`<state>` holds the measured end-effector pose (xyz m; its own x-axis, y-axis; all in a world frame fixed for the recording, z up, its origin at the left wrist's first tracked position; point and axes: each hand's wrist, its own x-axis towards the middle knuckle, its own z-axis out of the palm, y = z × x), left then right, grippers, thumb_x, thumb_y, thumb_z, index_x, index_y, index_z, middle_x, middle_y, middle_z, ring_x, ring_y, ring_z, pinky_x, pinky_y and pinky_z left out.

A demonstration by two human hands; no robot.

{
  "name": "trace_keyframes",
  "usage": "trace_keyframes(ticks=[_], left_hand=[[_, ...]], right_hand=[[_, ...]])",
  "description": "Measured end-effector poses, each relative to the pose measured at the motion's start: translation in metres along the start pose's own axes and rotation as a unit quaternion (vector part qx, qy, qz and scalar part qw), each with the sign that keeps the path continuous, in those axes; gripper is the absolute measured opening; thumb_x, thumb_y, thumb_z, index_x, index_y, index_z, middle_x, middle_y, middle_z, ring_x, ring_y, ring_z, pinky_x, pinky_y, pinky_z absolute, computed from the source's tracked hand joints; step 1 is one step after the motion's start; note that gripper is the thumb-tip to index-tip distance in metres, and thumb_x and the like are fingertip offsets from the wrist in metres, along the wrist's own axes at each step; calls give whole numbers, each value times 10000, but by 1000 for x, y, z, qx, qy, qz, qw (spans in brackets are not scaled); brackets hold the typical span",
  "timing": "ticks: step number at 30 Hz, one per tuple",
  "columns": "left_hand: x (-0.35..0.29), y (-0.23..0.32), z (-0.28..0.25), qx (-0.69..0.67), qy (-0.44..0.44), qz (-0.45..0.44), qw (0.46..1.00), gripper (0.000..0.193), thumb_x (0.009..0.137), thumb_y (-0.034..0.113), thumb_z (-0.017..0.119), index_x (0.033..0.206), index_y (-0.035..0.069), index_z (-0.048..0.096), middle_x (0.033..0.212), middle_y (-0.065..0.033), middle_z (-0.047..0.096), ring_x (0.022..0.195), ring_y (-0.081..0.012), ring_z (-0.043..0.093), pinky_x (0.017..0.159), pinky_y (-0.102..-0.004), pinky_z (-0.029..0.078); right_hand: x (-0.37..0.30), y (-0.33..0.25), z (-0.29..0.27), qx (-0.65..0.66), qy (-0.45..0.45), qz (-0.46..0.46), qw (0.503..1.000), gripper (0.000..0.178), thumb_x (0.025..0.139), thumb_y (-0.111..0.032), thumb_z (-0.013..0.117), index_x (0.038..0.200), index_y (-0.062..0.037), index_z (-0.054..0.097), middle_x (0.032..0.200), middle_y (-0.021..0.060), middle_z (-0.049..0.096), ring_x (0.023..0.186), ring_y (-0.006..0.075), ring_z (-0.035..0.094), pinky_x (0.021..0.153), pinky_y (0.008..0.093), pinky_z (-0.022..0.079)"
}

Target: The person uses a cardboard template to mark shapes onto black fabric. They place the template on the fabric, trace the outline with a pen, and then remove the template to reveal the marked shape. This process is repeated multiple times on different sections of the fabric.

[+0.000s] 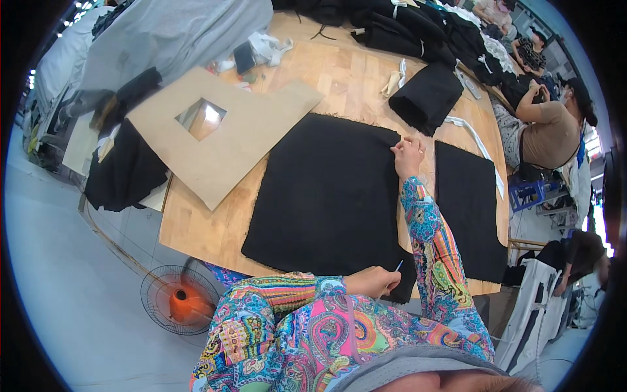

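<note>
Fingers of your right hand (pixel 410 158) sit bunched at the upper-right edge of the black cloth panel (pixel 326 196) mid-frame, seemingly to keep it flat, while your left hand (pixel 371 281), lower centre, grips a slim pen-like tool (pixel 400 266).

At the wooden tabletop's (pixel 199 228) near edge, the left hand (pixel 373 281) holds a thin bluish stick (pixel 400 265). The right hand (pixel 409 157) touches flat black fabric (pixel 326 189).
</note>
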<state>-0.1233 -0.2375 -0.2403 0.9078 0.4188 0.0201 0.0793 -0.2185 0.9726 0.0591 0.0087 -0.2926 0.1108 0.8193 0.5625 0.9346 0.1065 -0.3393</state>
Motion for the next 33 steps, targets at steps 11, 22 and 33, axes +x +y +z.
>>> trace_keyframes(ticks=[11, 22, 33], left_hand=[[-10, -7, 0, 60, 11, -15, 998, 169, 777, 104, 663, 833, 42, 517, 730, -156, 604, 706, -338, 615, 597, -406, 468], [-246, -52, -249, 249, 856, -84, 445, 306, 829, 192, 700, 913, 26, 457, 1175, -174, 543, 1014, -238, 524, 898, -332, 405], [-273, -100, -285, -52, 869, -72, 486, 281, 835, 34, 652, 1034, -44, 470, 994, -122, 566, 888, -165, 555, 780, -280, 466]], right_hand=[[1, -26, -24, -104, -88, 31, 990, 185, 714, -182, 741, 871, -122, 662, 1185, 90, 520, 1245, 325, 369, 1032, 512, 248], [-68, -87, -58, -27, -295, -180, 938, 760, 842, -575, 504, 1414, -100, 343, 1508, 111, 235, 1406, 301, 165, 1121, 505, 114], [-43, -86, -41, -39, -242, -184, 952, 835, 846, -626, 439, 1410, -24, 311, 1501, 131, 243, 1401, 282, 187, 1131, 451, 133]])
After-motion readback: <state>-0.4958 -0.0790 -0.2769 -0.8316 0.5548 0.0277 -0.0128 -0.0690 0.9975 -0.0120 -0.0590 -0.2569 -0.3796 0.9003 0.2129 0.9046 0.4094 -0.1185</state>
